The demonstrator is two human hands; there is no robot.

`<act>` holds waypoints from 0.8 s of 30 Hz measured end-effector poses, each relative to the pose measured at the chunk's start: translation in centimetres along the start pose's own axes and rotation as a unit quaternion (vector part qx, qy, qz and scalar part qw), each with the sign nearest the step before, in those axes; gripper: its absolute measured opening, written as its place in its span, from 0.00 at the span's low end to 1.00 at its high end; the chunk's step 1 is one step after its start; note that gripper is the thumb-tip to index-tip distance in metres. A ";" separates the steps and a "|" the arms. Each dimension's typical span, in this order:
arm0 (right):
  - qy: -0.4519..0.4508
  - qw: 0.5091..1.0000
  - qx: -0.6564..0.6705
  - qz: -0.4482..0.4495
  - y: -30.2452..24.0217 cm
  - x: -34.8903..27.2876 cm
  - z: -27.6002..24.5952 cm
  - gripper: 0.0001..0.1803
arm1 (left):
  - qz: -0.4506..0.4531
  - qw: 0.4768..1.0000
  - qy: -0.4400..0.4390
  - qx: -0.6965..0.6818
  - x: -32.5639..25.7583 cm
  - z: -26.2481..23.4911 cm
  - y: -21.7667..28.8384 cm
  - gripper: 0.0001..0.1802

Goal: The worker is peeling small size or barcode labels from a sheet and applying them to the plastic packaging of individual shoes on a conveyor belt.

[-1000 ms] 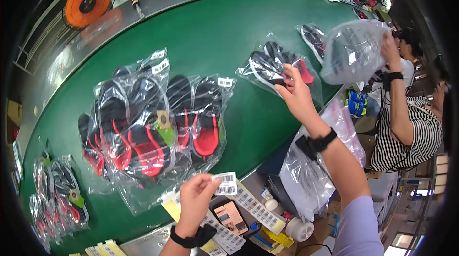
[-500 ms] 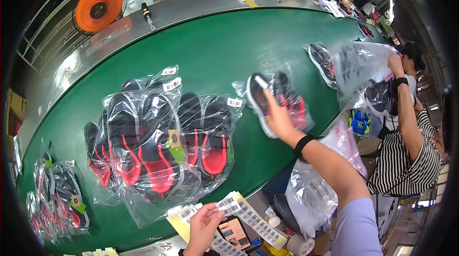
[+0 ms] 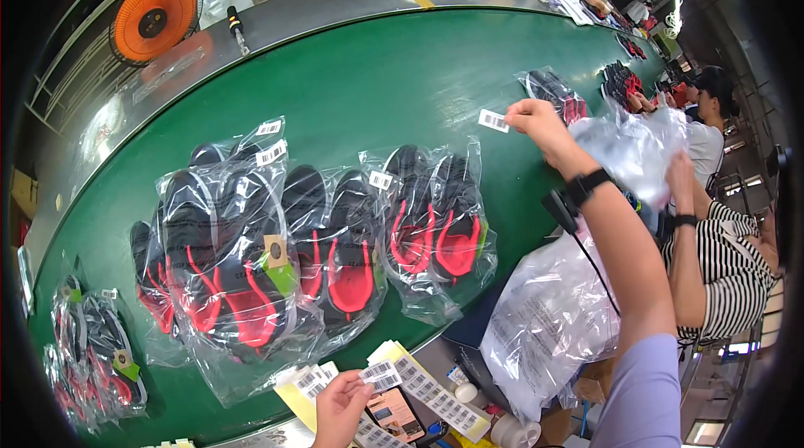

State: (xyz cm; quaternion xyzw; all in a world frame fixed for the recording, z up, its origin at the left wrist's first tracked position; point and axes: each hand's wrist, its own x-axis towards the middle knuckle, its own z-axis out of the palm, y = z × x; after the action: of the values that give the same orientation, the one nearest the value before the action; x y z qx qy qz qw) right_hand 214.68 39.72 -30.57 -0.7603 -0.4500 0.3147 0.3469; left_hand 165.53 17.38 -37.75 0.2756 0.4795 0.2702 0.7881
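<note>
My right hand (image 3: pixel 540 131) is raised over the green belt and pinches a white barcode label (image 3: pixel 493 120) by its edge. Low in the view, my left hand (image 3: pixel 341 408) has another barcode label (image 3: pixel 382 375) between thumb and finger, above yellow-backed label sheets (image 3: pixel 437 389). Pairs of black and red shoes in clear bags lie on the belt. The nearest single pair (image 3: pixel 435 230) sits right of the overlapping bagged shoes (image 3: pixel 226 255), some of which bear a barcode label. Another bagged pair (image 3: pixel 554 92) lies just beyond my right hand.
More bagged shoes (image 3: pixel 96 347) lie at the far left of the green belt (image 3: pixel 385 71). A phone (image 3: pixel 395 416) is beside the labels. On the right, a co-worker in stripes (image 3: pixel 720 272) handles a clear plastic bag (image 3: pixel 632 151). An orange fan (image 3: pixel 154 19) stands beyond the belt.
The bagged pair under my right hand has shifted left, next to the others. That hand has let go, moved up and right, and now holds a label. My left hand still holds its label.
</note>
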 end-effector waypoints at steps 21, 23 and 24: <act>0.015 0.989 0.062 0.131 8.1 4.7 1.8 0.03 | -0.024 0.999 -0.044 -0.017 1.8 1.4 -1.8 0.14; -0.034 0.985 0.089 0.145 7.6 5.0 2.5 0.01 | -0.024 0.999 -0.039 -0.021 1.8 1.2 -1.8 0.14; -0.148 0.961 0.148 0.180 7.5 5.4 1.6 0.01 | -0.025 0.999 -0.040 -0.025 1.8 1.2 -1.9 0.14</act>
State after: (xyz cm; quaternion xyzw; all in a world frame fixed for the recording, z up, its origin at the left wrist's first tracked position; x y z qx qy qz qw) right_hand 219.08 42.33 -38.43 -0.7139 -0.3009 0.5437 0.3228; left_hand 167.63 17.10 -39.73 0.2545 0.4471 0.2513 0.8199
